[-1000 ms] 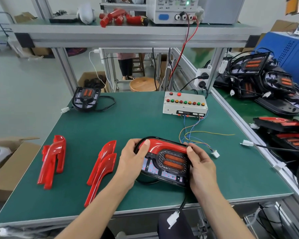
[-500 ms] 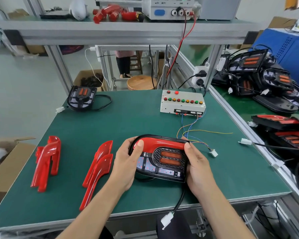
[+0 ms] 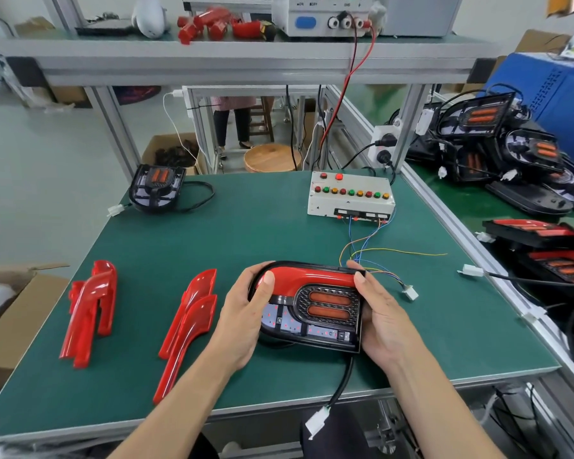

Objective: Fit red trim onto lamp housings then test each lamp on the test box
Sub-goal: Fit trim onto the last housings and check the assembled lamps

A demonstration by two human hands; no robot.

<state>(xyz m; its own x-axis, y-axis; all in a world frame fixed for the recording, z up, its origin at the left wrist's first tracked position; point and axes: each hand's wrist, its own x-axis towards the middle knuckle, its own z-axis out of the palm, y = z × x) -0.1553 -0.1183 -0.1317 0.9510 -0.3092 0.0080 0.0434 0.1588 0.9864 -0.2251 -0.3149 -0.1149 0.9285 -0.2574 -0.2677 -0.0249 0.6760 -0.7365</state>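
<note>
A black lamp housing [image 3: 315, 316] with two orange lenses sits tilted at the front middle of the green table [image 3: 262, 233]. A red trim [image 3: 307, 278] lies along its top edge. My left hand [image 3: 242, 313] grips the housing's left end, thumb pressing on the trim. My right hand [image 3: 383, 318] grips the right end, thumb on the trim's right tip. The lamp's black cable with a white plug [image 3: 317, 422] hangs over the front edge. The white test box [image 3: 350, 198] with coloured buttons stands at the back right; its thin wires end in a white connector [image 3: 410, 292].
Two stacks of loose red trims [image 3: 90, 309] [image 3: 188, 329] lie on the left. Another bare lamp housing [image 3: 156, 188] sits at the back left corner. Many lamps [image 3: 511, 154] are piled on the bench to the right. A cardboard box [image 3: 4, 313] stands at the left.
Both hands keep their grip on the lamp; the housing has tipped slightly flatter and the thumbs press on the red trim. Nothing else on the table has moved.
</note>
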